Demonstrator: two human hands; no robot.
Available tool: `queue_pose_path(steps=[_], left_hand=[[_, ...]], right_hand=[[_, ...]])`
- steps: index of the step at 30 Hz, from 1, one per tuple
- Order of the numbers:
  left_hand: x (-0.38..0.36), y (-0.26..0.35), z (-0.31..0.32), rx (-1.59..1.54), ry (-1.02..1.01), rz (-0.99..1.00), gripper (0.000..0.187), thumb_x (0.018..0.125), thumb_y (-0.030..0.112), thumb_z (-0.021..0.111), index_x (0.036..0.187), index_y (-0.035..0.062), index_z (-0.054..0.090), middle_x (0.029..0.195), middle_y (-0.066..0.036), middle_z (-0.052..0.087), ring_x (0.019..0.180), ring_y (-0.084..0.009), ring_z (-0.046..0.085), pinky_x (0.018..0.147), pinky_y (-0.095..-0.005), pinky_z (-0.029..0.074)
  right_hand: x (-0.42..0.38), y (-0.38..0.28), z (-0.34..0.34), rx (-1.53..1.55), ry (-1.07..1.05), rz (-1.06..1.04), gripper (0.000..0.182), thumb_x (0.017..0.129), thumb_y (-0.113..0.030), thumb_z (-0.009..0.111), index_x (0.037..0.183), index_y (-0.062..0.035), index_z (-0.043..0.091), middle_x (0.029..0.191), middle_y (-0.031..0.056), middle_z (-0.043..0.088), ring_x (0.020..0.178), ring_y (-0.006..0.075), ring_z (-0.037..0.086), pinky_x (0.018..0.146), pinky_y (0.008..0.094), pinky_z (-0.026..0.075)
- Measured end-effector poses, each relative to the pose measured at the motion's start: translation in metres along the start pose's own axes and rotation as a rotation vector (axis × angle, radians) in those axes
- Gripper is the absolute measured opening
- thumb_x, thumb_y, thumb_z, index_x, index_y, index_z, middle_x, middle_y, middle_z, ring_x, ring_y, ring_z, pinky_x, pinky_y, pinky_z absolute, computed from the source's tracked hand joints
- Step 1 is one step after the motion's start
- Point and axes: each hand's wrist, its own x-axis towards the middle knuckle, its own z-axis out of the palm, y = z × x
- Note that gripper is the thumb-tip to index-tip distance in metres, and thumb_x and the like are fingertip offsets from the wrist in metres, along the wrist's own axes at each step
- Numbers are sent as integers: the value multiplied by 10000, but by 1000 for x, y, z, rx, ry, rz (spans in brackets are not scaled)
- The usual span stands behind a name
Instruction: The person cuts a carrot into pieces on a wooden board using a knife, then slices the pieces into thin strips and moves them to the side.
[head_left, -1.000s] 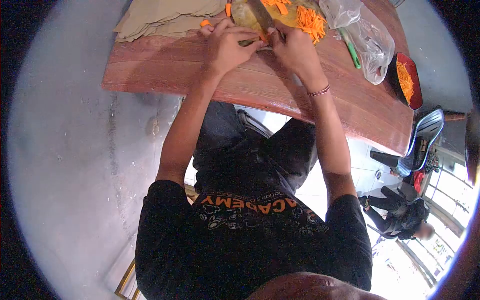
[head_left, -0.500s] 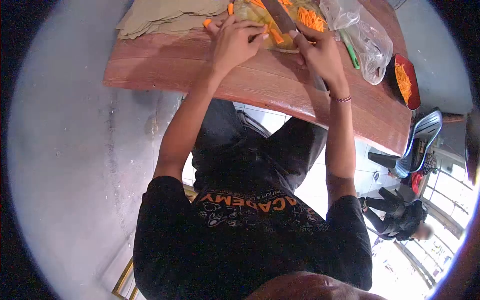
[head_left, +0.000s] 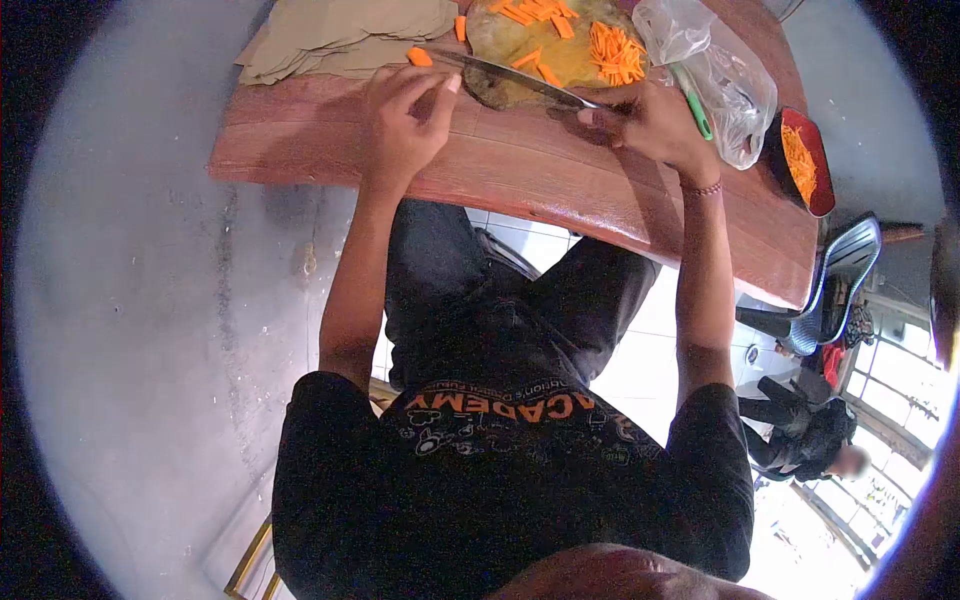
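My right hand (head_left: 655,122) is closed round the handle of a knife (head_left: 525,82). The blade points left across the round, worn cutting board (head_left: 490,92), and its tip reaches past the board's left edge. My left hand (head_left: 408,130) is over the table near the knife tip, fingers bent, thumb apart from them, with nothing seen in it. Just beyond its fingers lies a short carrot piece (head_left: 419,57), and another carrot piece (head_left: 461,28) is by the board. Carrot slices (head_left: 535,12) and a heap of carrot strips (head_left: 617,55) sit on the board.
Brown paper sheets (head_left: 345,40) cover the table's far left. To the right are a clear plastic bag (head_left: 735,100), a green-handled tool (head_left: 698,112) and a dark red bowl (head_left: 822,180) of carrot strips. Beyond the wooden table (head_left: 560,180) are a chair (head_left: 850,262) and another person (head_left: 800,430).
My left hand has moved left and nearer, off the board. My right hand has moved right, and the knife has swung from pointing away to pointing left.
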Motion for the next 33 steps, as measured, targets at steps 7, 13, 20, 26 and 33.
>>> queue_pose_path(steps=[7,13,20,26,33], left_hand=[[-9,1,0,-91,-103,131,162,833,141,741,987,93,729,965,-48,696,905,-267,639,824,-384,492],[-5,1,2,-73,-138,73,213,827,166,739,1026,94,727,991,-68,695,932,-289,631,865,-402,485],[40,7,5,103,-126,147,252,877,254,684,1092,127,723,1098,-66,684,1040,-281,604,895,-425,435],[70,12,40,458,-374,526,489,998,467,467,1350,142,567,1339,-33,581,1229,-200,539,1012,-542,246],[89,-11,66,397,-466,610,513,1014,484,421,1355,129,565,1370,-44,577,1267,-186,518,1054,-539,212]], right_hand=[[53,20,2,91,-30,-74,330,918,-269,687,1206,-109,705,775,62,718,684,104,639,671,287,515],[89,30,-5,93,102,-126,359,928,-258,671,1232,-68,683,743,58,695,643,132,617,636,295,508],[86,23,-3,-21,340,-203,344,899,-279,700,1216,-143,697,788,131,715,656,218,668,670,341,538],[78,16,13,-178,499,-317,289,853,-282,716,1131,-204,735,950,141,714,815,364,679,731,413,555],[85,35,22,-280,447,-162,285,830,-208,719,1114,-209,744,948,143,712,800,363,674,723,420,553]])
